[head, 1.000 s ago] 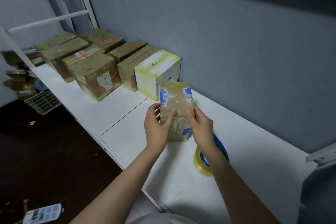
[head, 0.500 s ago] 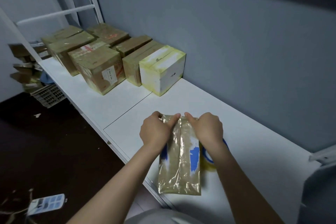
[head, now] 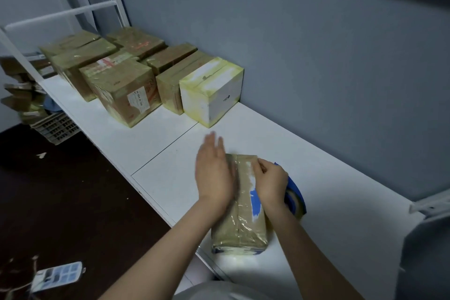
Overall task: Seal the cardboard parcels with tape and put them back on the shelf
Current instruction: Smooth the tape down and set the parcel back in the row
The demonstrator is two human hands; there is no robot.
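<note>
Head view – pressing flat left hand [head: 214, 175], fingers straight, along parcel [head: 243, 224]; pinching its far end w/ curled right hand [head: 270, 182]. Lies flat near shelf [head: 170, 178] front edge, tape roll [head: 295, 198] just beside. Looks wrapped already – prob. final smoothing, then back w/ other taped boxes [head: 126, 90].

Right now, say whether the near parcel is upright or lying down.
Lying down. The parcel rests on a long face on the shelf, taped broad side up, length running back from the edge.
</note>
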